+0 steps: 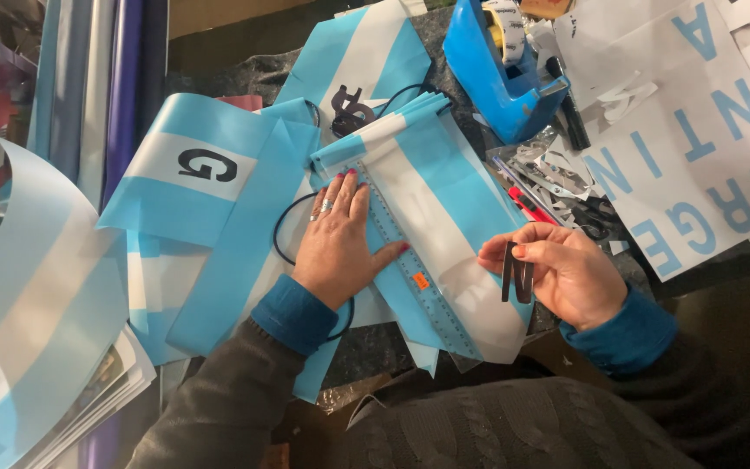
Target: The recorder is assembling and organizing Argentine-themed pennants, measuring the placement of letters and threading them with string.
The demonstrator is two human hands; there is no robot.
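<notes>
Cluttered table (392,347): black letter (516,276) pinched in right hand (566,274) fingers (514,254)

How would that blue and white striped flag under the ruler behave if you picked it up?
The striped flag would probably flop and drape: its neighbours lie in soft folds. It looks thin, so likely very light. The left hand presses a clear ruler flat on it, which hints it slides or curls easily.
</notes>
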